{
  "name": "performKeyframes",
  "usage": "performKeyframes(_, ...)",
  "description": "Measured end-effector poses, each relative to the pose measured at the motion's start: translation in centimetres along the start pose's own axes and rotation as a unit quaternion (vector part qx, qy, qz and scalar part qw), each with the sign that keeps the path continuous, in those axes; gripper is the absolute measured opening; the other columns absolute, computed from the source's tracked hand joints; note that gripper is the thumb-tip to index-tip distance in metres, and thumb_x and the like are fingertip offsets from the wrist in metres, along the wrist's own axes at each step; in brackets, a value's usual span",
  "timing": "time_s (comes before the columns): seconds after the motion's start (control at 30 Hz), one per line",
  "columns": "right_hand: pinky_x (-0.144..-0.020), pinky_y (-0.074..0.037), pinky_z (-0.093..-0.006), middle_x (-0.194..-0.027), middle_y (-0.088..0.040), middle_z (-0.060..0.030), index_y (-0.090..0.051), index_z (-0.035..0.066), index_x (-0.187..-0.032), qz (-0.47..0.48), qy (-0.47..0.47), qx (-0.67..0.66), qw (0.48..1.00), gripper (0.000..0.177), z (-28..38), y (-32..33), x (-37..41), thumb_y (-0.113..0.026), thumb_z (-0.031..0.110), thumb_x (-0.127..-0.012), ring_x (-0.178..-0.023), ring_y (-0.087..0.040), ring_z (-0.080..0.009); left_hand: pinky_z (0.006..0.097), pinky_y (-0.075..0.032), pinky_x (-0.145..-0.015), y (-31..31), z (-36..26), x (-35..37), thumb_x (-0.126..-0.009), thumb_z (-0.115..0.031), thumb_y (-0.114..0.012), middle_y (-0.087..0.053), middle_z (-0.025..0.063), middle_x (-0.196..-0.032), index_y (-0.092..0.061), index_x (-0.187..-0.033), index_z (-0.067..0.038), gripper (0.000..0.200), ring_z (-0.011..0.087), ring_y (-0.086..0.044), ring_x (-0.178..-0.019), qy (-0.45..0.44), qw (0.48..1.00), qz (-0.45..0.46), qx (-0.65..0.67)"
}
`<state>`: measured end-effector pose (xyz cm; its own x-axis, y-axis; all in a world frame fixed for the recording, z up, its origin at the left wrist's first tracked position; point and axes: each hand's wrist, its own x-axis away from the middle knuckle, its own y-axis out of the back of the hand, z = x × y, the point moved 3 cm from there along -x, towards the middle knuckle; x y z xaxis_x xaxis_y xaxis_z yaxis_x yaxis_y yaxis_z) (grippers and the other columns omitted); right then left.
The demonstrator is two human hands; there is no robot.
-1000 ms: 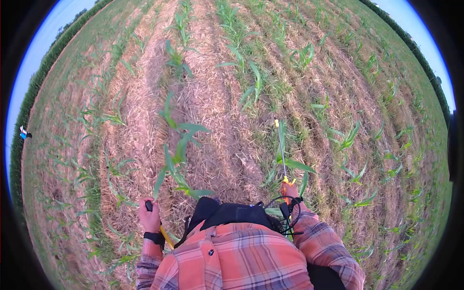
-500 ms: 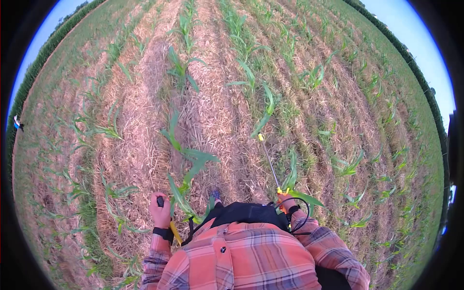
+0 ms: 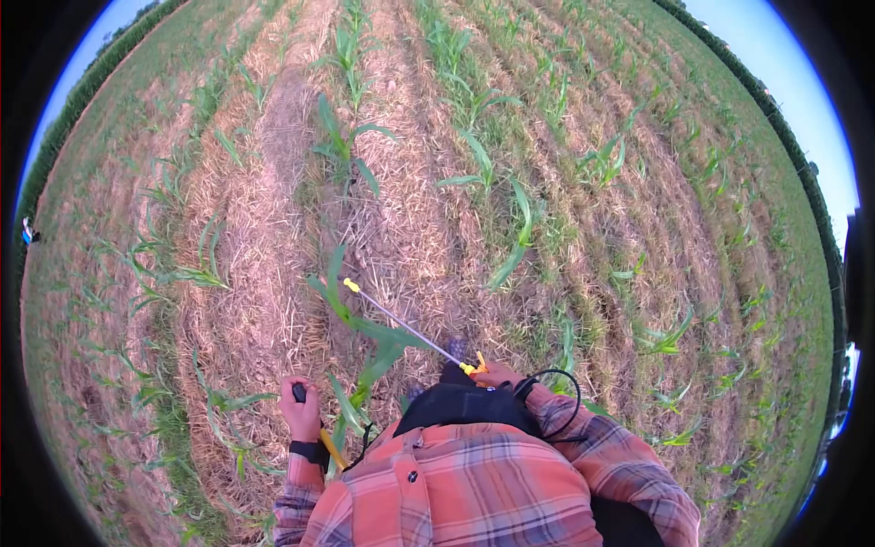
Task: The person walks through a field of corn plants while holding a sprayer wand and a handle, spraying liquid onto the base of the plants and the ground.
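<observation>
My right hand (image 3: 498, 375), in front of my belly, is closed around the orange and yellow handle of a spray wand (image 3: 406, 326). The thin metal tube slants up to the left. Its yellow nozzle (image 3: 352, 285) hangs beside the leaves of a young corn plant (image 3: 383, 333), and the tube crosses one leaf. At lower left, my left hand (image 3: 302, 413) is wrapped round the black grip of a pump lever (image 3: 332, 448), whose yellow bar shows past the wrist. Whether any spray leaves the nozzle cannot be seen.
Rows of young corn (image 3: 339, 137) run ahead through dry straw (image 3: 273, 228), with green weeds (image 3: 579, 237) between. A black hose (image 3: 574, 392) loops by my right forearm. My shoe (image 3: 458, 348) is under the wand. A distant person (image 3: 28, 232) stands at far left.
My right hand has moved left across my body, swinging the wand's nozzle from the right-hand row to the corn plant in front. My left hand stays closed and nearly in place.
</observation>
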<state>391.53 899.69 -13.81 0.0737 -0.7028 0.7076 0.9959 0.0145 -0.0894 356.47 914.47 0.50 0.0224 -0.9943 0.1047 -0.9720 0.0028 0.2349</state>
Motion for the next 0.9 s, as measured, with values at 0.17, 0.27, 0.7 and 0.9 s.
performKeyframes(0.17,-0.051,-0.034,-0.0205,-0.067,-0.049,0.0037,-0.053,0.006,-0.084,0.037,0.053,-0.012,0.998,0.022,3.4,3.2,-5.4,-0.058,0.025,-0.074,-0.058,-0.044,-0.0067,0.0176,-0.029,-0.047,-2.3,-2.6,-4.4,-0.068,0.003,-0.048,-0.039,-0.0031,-0.062,-0.044,-0.076,-0.006,0.013,0.0035,-0.034,-0.054,-0.056,0.998,-0.026,-0.032)
performKeyframes(0.27,-0.049,-0.036,-0.0218,-0.061,-0.051,-0.0017,-0.054,0.003,-0.083,-0.028,0.022,0.103,0.994,0.024,7.0,7.2,-7.7,-0.057,0.024,-0.072,-0.056,-0.048,-0.0091,0.0177,-0.028,-0.046,-5.3,-4.8,-7.8,-0.069,0.002,-0.048,-0.037,-0.0039,-0.061,-0.043,-0.076,-0.006,0.012,0.0035,-0.032,-0.052,-0.050,0.997,-0.039,-0.046)
performKeyframes(0.7,-0.033,-0.035,-0.0246,-0.056,-0.048,-0.0063,-0.043,0.005,-0.085,-0.255,0.029,-0.251,0.933,0.021,11.7,25.7,-13.2,-0.051,0.022,-0.076,-0.037,-0.041,-0.0110,0.0235,-0.033,-0.053,-15.7,-9.8,-19.6,-0.064,-0.001,-0.052,-0.045,0.0025,-0.062,-0.048,-0.073,-0.006,0.011,0.0109,-0.042,-0.057,-0.146,0.963,-0.054,-0.220)
performKeyframes(0.9,-0.029,-0.033,-0.0259,-0.050,-0.046,-0.0067,-0.043,0.006,-0.077,-0.320,0.038,-0.315,0.893,0.019,13.7,30.8,-15.2,-0.050,0.024,-0.077,-0.033,-0.040,-0.0135,0.0200,-0.030,-0.046,-17.7,-12.2,-23.3,-0.066,-0.001,-0.053,-0.041,-0.0021,-0.059,-0.047,-0.074,-0.006,0.011,0.0049,-0.036,-0.052,-0.108,0.975,-0.049,-0.186)
